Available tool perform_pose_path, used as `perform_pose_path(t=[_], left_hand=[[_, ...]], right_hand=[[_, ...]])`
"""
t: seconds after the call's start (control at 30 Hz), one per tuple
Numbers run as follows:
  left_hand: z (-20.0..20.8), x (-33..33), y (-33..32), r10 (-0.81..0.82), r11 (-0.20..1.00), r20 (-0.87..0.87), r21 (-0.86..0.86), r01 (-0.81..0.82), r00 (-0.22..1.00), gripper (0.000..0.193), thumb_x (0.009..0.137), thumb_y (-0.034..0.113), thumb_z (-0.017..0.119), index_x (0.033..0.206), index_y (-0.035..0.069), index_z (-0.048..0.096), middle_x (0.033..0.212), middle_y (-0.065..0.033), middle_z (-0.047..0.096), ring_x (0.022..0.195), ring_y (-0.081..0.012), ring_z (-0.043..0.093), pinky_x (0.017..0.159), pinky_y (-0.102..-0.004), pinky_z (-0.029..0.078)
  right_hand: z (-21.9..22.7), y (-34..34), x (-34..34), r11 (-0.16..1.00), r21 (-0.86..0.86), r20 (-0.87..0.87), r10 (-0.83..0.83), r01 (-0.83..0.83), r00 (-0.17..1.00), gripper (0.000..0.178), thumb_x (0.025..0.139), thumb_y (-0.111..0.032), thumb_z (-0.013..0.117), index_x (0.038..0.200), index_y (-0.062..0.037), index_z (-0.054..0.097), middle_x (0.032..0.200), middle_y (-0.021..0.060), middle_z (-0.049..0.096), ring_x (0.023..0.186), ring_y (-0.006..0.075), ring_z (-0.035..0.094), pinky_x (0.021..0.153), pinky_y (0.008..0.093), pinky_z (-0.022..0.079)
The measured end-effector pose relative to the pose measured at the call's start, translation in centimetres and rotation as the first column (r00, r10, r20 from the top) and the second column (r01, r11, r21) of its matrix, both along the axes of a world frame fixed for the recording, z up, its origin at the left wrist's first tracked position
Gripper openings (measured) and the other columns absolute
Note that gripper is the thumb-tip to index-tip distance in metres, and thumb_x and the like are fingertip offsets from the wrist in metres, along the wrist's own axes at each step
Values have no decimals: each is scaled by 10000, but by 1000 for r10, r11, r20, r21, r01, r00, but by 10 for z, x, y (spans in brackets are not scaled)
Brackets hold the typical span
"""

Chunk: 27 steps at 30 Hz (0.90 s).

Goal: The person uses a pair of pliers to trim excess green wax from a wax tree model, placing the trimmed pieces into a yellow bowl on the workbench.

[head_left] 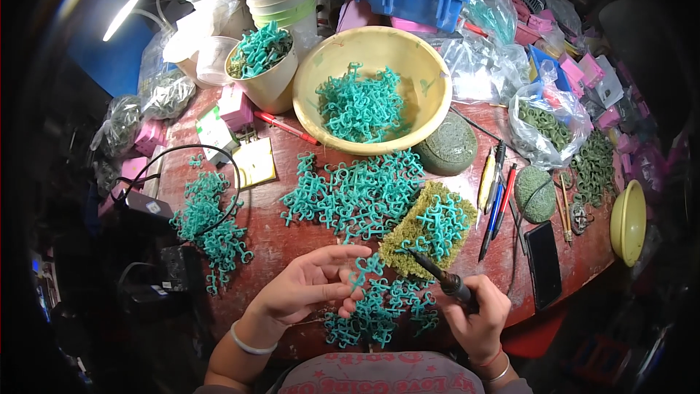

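My left hand [310, 284] pinches a small teal plastic piece [364, 268] between thumb and fingertips, just above a chain of joined teal pieces [379, 310] at the table's near edge. My right hand [477, 314] grips a dark soldering iron [436, 271] whose tip points up-left toward the held piece. Beside the tip lies a yellow-green mossy pad [408, 237] with several teal pieces on it. A loose heap of teal pieces [350, 193] spreads across the middle of the red table [277, 237].
A large yellow bowl [430, 80] of teal pieces stands at the back, with cups of more pieces [262, 66] to its left. Another teal heap [208, 222] and a black cable lie left. Pens [496, 193], a phone [543, 263], green pads and plastic bags crowd the right.
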<state>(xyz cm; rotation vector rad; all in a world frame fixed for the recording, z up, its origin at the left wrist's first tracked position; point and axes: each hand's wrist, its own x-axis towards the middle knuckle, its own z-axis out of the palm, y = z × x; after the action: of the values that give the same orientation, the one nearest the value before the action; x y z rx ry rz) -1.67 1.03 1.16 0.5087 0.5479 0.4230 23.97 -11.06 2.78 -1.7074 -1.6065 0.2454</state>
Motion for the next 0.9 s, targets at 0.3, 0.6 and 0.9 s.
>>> perform_pose_path(t=[0.3, 0.6, 0.9], left_hand=[[-4, -3, -3, -132, 991, 64, 24, 131, 989, 573, 915, 49, 667, 1418, -19, 401, 948, -133, 664, 804, -166, 677, 707, -290, 570], [-1, -5, -4, -168, 984, 55, 69, 164, 984, 555, 922, 52, 663, 1400, -2, 387, 941, -162, 663, 797, -177, 678, 704, -288, 568], [-2, -5, -2, -159, 986, 34, 47, 158, 987, 575, 928, 51, 654, 1416, 27, 351, 947, -173, 656, 797, -178, 666, 701, -299, 558]], right_hand=[[11, 40, -39, 953, -45, -481, 243, -300, 842, 285, 743, -28, 812, 917, -38, 587, 718, -5, 586, 514, 29, 451, 460, 206, 356], [7, 41, -41, 960, -63, -367, 232, -273, 901, 206, 766, 20, 734, 912, -17, 593, 733, 77, 570, 506, 148, 512, 465, 277, 408], [7, 44, -40, 933, -79, -472, 275, -350, 838, 239, 770, 11, 741, 937, -16, 573, 912, 67, 674, 505, 86, 492, 461, 240, 406]])
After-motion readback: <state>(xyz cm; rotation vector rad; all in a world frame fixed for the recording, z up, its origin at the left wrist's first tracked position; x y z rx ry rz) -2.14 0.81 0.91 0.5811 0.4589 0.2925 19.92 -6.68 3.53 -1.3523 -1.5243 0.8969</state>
